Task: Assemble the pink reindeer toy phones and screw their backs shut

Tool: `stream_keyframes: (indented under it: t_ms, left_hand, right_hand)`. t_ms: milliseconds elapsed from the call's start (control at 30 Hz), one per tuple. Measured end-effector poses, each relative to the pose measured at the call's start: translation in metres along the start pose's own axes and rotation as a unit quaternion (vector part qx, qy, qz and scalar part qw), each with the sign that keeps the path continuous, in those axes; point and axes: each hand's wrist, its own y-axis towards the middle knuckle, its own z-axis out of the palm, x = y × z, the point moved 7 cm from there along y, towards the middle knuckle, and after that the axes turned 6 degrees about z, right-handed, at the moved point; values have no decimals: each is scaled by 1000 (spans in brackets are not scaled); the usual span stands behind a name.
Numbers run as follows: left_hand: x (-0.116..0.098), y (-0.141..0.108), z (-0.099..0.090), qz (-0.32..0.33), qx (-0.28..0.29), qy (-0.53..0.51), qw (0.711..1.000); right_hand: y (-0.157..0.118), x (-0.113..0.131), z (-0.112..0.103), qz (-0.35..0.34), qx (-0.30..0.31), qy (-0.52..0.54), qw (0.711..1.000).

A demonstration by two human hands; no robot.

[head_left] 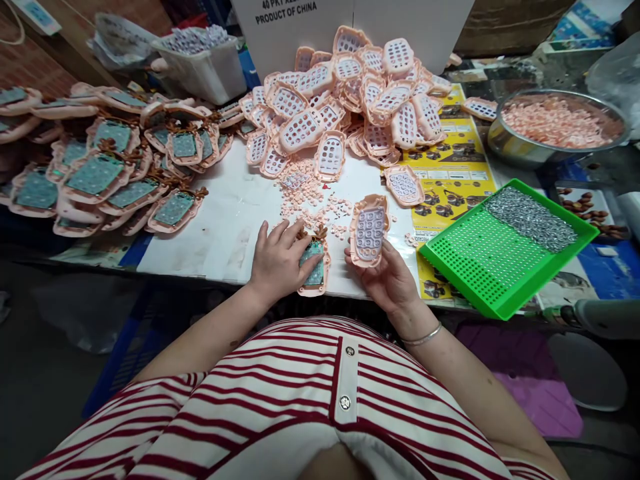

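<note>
My left hand (283,260) lies with spread fingers over a pink shell with a green circuit board (313,267), at the table's front edge; thumb and fingertips touch it. Brown parts stick out at that shell's top. To the right, my right hand (393,273) holds up a pink shell with a pale keypad (370,230), its inner side facing me. Small pink pieces (305,193) are scattered on the white surface beyond my hands. Behind them rises a heap of pink shells with holes or keypads (305,127).
Shells with green boards (97,177) are piled at the left. A green tray (500,267) of small metal pieces and a steel bowl (525,157) of pink parts stand right. A white tub (205,70) and a carton (360,33) are at the back.
</note>
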Motion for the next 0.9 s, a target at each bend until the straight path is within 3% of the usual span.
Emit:
stream_keyframes:
  t_ms: [233,500,667,900]
  left_hand:
    - [0,-2,3,-25,12,-15,1000]
    - [15,7,14,-24,90,-96,991]
    - [13,6,10,-15,57,-90,994]
    - [7,9,13,8,73,-82,994]
  right_hand:
    - [1,1,3,-7,15,1,1000]
    - [1,1,1,-9,12,-6,1000]
    - [0,0,0,-9,7,-6,1000]
    - [0,1,1,-4,6,-10,1000]
